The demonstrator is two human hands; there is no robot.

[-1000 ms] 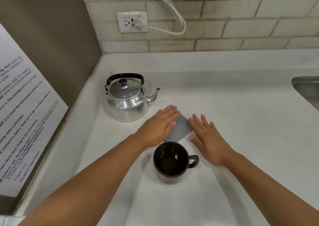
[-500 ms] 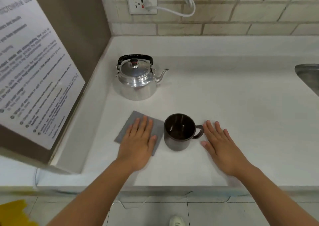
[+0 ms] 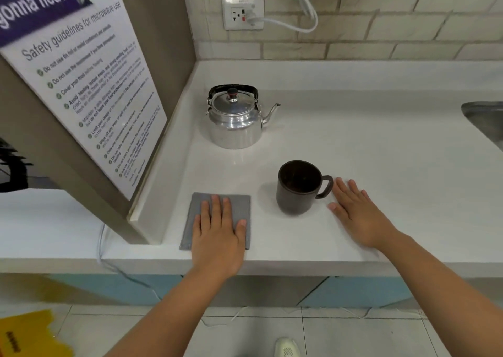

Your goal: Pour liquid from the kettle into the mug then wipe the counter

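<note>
A shiny steel kettle (image 3: 234, 122) with a black handle stands upright near the counter's back left corner, spout pointing right. In front of it and to the right sits a dark brown mug (image 3: 298, 190), handle to the right. A grey cloth (image 3: 239, 204) lies flat at the counter's front edge, left of the mug. My left hand (image 3: 217, 237) rests flat on the cloth with fingers extended, not gripping it. My right hand (image 3: 356, 215) lies flat on the white counter (image 3: 353, 144) just right of the mug's handle, holding nothing.
A brown side panel with a safety poster (image 3: 89, 84) bounds the counter on the left. A wall outlet (image 3: 243, 14) with a white cable is on the tiled back wall. A steel sink (image 3: 487, 122) starts at the right edge. A yellow sign (image 3: 30, 335) lies on the floor.
My left hand has drawn the cloth from behind the mug to the front left edge of the counter. The view has pulled back. My right hand stays flat beside the mug.
</note>
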